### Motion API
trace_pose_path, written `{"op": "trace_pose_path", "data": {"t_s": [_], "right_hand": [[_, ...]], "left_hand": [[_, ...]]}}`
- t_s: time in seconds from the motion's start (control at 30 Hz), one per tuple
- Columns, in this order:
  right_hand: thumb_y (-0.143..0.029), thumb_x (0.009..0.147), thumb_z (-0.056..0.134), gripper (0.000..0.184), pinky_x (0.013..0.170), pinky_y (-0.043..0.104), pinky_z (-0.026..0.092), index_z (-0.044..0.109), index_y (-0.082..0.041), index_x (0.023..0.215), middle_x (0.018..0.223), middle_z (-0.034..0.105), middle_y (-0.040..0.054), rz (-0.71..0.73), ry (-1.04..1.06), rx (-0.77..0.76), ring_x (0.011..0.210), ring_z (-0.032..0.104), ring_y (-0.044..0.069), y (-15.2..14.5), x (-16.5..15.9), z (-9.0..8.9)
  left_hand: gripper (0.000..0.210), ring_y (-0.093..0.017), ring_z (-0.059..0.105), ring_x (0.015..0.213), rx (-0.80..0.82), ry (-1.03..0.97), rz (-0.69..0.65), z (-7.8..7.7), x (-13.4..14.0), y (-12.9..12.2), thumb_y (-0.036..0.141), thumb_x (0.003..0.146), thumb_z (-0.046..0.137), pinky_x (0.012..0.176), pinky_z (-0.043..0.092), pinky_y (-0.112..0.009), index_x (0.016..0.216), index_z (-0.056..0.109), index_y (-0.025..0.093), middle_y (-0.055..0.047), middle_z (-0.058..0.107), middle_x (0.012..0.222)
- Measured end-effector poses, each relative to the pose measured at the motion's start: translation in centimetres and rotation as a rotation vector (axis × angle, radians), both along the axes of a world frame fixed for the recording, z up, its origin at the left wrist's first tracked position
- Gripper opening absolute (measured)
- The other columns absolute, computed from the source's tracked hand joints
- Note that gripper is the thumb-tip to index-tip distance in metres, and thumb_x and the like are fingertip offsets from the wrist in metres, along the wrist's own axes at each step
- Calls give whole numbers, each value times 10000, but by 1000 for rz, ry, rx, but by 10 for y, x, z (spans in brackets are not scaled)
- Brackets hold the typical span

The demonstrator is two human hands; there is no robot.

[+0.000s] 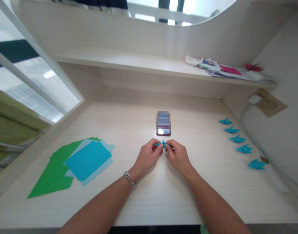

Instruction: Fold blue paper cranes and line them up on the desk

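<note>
A small blue origami crane (164,144) is pinched between my two hands over the middle of the desk. My left hand (149,152) grips its left side with thumb and fingers, and a pointed tip shows beyond them. On the other side, my right hand (177,152) has its fingers closed on the crane's right part. Much of the folded paper is hidden by the fingertips. Just beyond the hands lies a phone (163,123) with a lit screen.
Several finished blue paper cranes (237,139) form a row at the right, beside a grey cable (251,135). To the left lie blue paper sheets (89,159) over green sheets (51,178). Papers (227,70) sit on the shelf (139,63) above; a wall socket (268,102) holds a plug.
</note>
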State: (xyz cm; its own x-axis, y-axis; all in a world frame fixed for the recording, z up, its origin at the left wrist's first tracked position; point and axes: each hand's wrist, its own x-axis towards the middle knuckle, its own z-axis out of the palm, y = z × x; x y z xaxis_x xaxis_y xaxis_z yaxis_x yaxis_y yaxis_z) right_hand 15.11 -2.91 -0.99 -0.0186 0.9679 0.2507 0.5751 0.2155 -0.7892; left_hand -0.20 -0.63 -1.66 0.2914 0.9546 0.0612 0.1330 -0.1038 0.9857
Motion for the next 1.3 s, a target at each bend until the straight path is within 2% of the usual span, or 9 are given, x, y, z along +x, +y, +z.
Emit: {"op": "trace_pose_path", "data": {"t_s": [0.17, 0.33, 0.5, 0.63, 0.73, 0.87, 1.0, 1.17, 1.3], "right_hand": [[-288, 882, 486, 159, 648, 287, 431, 612, -215, 820, 738, 644, 28, 15, 106, -39, 683, 592, 180, 0, 0, -1], [-365, 826, 577, 173, 579, 271, 453, 593, -194, 809, 659, 647, 10, 37, 334, -273, 588, 591, 156, 5, 3, -11], [-398, 770, 642, 231, 524, 263, 466, 566, -183, 738, 612, 645, 11, 103, 476, -424, 523, 589, 143, 8, 8, -12], [-453, 739, 671, 295, 509, 256, 475, 557, -181, 742, 622, 651, 7, 185, 646, -486, 516, 591, 134, 8, 7, -10], [-492, 723, 683, 336, 485, 238, 461, 558, -181, 744, 621, 648, 4, 173, 746, -504, 498, 579, 122, 8, 3, -10], [-534, 715, 678, 376, 431, 214, 408, 547, -182, 705, 584, 623, 0, 91, 818, -560, 453, 539, 108, 9, 0, -9], [-464, 701, 723, 330, 430, 200, 364, 552, -183, 733, 590, 602, -12, 48, 981, -561, 454, 507, 94, 8, 0, -2], [-422, 709, 727, 296, 440, 213, 357, 546, -189, 706, 592, 588, -10, 71, 1152, -590, 459, 491, 98, 6, -2, 6], [-397, 719, 727, 274, 465, 221, 380, 556, -186, 689, 597, 575, -7, 110, 1229, -579, 481, 491, 101, 4, -4, 8]], "left_hand": [[225, -157, 603, 593, -44, 4, -48, -1, -3, 3, 383, 867, 542, 585, 446, -258, 812, 611, 177, -18, 650, 655], [233, -147, 558, 562, 5, 65, -58, 0, -4, 3, 364, 880, 512, 562, 408, -249, 761, 592, 181, 0, 619, 613], [231, -145, 546, 572, 38, 111, -83, 2, -4, 1, 351, 890, 495, 565, 392, -251, 764, 588, 181, 8, 608, 609], [265, -141, 534, 559, -2, 62, -99, 2, -4, 2, 378, 884, 504, 543, 382, -245, 738, 587, 172, 5, 593, 601], [312, -132, 514, 522, -45, 18, -131, 0, -3, 4, 408, 888, 500, 516, 373, -240, 701, 569, 168, 10, 563, 563], [328, -119, 493, 493, -120, -70, -138, -1, -1, 6, 422, 881, 516, 495, 372, -236, 682, 553, 164, 15, 539, 540], [304, -113, 508, 525, -212, -253, -113, 1, 2, 6, 420, 844, 579, 526, 401, -239, 697, 554, 155, -2, 569, 590], [306, -114, 527, 572, -365, -512, -118, 5, 4, 2, 437, 798, 646, 569, 432, -252, 727, 544, 158, -7, 574, 651], [269, -126, 565, 632, -431, -620, -146, 4, 4, -2, 414, 836, 618, 642, 462, -282, 789, 558, 157, -35, 608, 725]]}}
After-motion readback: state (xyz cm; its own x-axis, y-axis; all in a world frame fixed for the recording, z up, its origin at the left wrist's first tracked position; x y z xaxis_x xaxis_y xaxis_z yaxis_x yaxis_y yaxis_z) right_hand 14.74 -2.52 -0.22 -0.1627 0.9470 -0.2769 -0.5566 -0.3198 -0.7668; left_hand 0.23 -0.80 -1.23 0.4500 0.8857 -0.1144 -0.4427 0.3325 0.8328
